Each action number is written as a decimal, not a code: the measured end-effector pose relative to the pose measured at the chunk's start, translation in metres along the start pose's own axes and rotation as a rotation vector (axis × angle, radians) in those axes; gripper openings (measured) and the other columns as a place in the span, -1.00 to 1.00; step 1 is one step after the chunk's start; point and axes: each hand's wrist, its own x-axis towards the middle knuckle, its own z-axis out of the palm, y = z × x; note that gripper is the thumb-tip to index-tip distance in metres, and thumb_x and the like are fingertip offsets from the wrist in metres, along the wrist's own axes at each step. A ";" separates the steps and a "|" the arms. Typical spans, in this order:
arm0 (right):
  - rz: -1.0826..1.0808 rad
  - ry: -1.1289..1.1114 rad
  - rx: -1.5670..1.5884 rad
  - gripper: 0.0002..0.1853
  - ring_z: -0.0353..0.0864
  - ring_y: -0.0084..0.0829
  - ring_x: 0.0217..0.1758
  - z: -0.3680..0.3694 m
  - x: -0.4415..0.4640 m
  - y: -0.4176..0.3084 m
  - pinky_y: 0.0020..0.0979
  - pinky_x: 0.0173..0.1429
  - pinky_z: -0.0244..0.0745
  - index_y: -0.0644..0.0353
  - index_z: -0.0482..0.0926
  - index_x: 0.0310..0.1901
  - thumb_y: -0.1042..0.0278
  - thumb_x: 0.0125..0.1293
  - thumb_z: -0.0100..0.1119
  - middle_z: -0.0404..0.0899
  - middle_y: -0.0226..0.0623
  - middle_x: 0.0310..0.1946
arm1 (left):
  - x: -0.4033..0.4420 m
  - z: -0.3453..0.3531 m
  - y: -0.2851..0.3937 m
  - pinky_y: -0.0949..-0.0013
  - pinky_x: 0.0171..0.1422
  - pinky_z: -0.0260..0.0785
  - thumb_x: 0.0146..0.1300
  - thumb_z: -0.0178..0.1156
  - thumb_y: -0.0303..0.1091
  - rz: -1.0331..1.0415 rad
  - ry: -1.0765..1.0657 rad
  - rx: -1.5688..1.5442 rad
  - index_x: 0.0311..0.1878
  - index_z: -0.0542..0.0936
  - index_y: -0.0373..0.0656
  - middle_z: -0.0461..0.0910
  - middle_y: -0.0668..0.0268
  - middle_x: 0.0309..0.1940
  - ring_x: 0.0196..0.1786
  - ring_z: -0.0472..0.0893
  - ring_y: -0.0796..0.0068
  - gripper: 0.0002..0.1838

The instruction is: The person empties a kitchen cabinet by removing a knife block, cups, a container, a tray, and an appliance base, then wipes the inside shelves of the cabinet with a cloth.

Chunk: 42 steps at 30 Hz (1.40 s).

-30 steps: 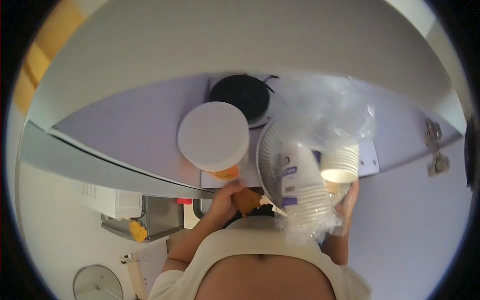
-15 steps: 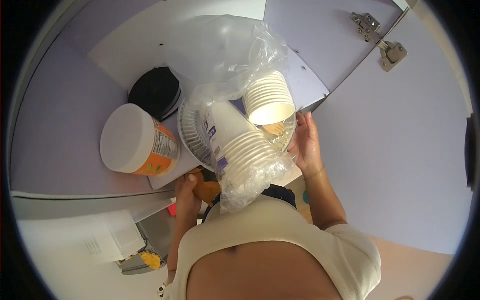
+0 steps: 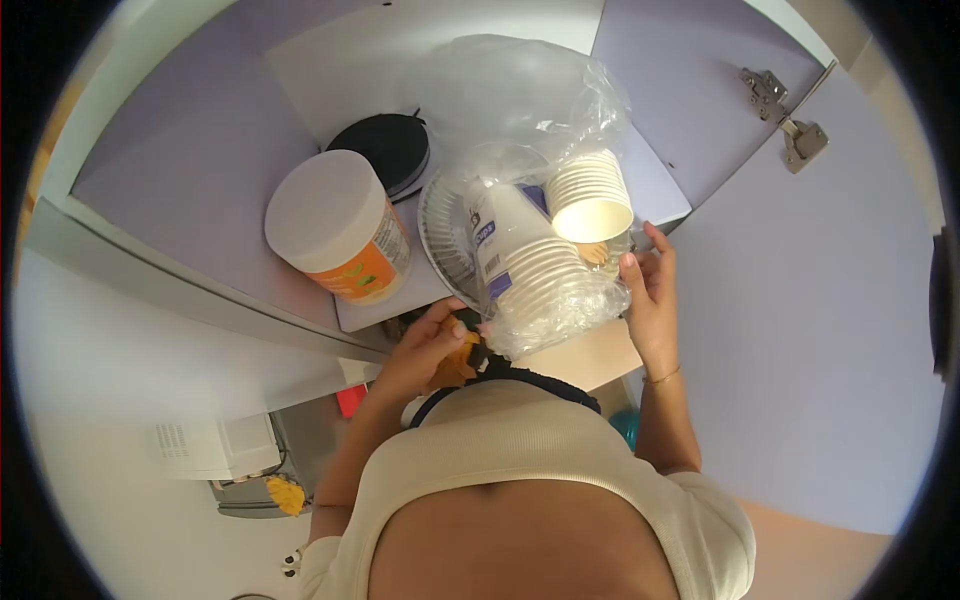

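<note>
My left hand (image 3: 425,350) is closed on an orange-brown cloth (image 3: 456,364) just under the shelf's front edge. To the right, my right hand (image 3: 651,292) has its fingers apart beside the plastic-wrapped items, its thumb close to the wrap. Stacked paper cups (image 3: 540,265) in a clear bag lie tilted toward me over the shelf edge. A second stack of cups (image 3: 590,200) lies behind them, with its open rim facing me. A foil-like plate (image 3: 447,232) shows beneath the bagged cups.
A white-lidded tub (image 3: 345,225) with an orange label stands at the shelf's left, before a black round container (image 3: 383,153). Clear plastic bagging (image 3: 520,90) lies behind the cups. An open cabinet door (image 3: 800,330) with metal hinges (image 3: 785,120) stands right.
The view has shifted, showing more of the shelf than at first. My right hand has come out from beside the cups, its fingers now more visible. My left hand still holds the cloth.
</note>
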 end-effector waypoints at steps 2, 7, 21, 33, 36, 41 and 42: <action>-0.164 0.118 -0.178 -0.45 0.47 -0.53 -0.30 0.004 -0.004 -0.001 -0.52 -0.24 0.48 0.24 0.21 0.25 0.17 0.32 0.10 0.42 -0.25 -0.21 | 0.014 -0.004 -0.015 0.49 -0.03 0.38 0.31 0.09 -0.25 0.016 0.027 0.004 0.08 0.40 -0.20 0.53 0.34 -0.25 -0.14 0.52 0.59 -0.66; -0.395 0.197 -0.501 -0.48 0.43 -0.39 -0.08 -0.005 0.011 -0.035 -0.42 -0.11 0.45 0.20 0.34 0.19 0.21 0.22 0.21 0.37 -0.15 -0.13 | 0.019 0.011 -0.003 0.48 -0.12 0.41 0.34 0.01 -0.12 -0.104 -0.057 -0.127 -0.05 0.43 -0.23 0.52 0.33 -0.29 -0.25 0.54 0.58 -0.65; -0.674 -0.165 -0.721 -0.58 0.49 -0.20 -0.11 0.051 0.142 -0.108 -0.30 -0.01 0.45 -0.07 0.60 -0.08 0.15 -0.07 0.34 0.40 -0.17 -0.07 | 0.030 0.014 -0.002 0.43 -0.22 0.46 0.35 -0.04 0.00 -0.113 -0.078 -0.179 -0.10 0.46 -0.25 0.53 0.29 -0.33 -0.29 0.56 0.52 -0.57; -0.323 0.273 -0.017 -0.61 0.45 -0.55 -0.16 -0.007 0.120 -0.110 -0.47 -0.12 0.34 0.11 0.53 -0.04 0.15 0.12 0.27 0.47 -0.45 -0.15 | 0.027 0.021 0.011 0.29 0.26 0.27 0.42 -0.18 -0.10 -0.105 -0.234 -0.245 0.20 0.33 -0.23 0.47 0.22 0.05 0.10 0.47 0.43 -0.55; -0.325 0.273 0.102 -0.68 0.47 -0.54 -0.11 -0.020 0.107 -0.107 -0.44 -0.11 0.38 0.08 0.51 -0.04 0.19 0.19 0.19 0.51 -0.46 -0.18 | 0.023 0.024 0.012 0.34 -0.09 0.48 0.36 -0.06 0.03 -0.060 -0.215 -0.224 0.05 0.41 -0.27 0.54 0.22 -0.17 -0.19 0.58 0.46 -0.50; -0.209 0.192 0.261 -0.70 0.50 -0.49 -0.05 -0.039 0.081 -0.103 -0.34 -0.04 0.46 0.09 0.45 0.04 0.21 0.31 0.02 0.51 -0.41 -0.15 | 0.018 0.010 0.010 0.36 -0.11 0.48 0.37 -0.10 0.05 -0.143 -0.313 -0.246 0.04 0.39 -0.26 0.54 0.21 -0.15 -0.21 0.58 0.44 -0.49; -0.178 0.168 0.303 -0.69 0.50 -0.47 -0.02 -0.042 0.076 -0.100 -0.30 -0.02 0.49 0.11 0.42 0.06 0.21 0.34 -0.02 0.51 -0.40 -0.14 | 0.016 0.008 0.009 0.37 -0.12 0.48 0.38 -0.11 0.05 -0.147 -0.315 -0.225 0.05 0.38 -0.25 0.54 0.18 -0.12 -0.22 0.58 0.44 -0.50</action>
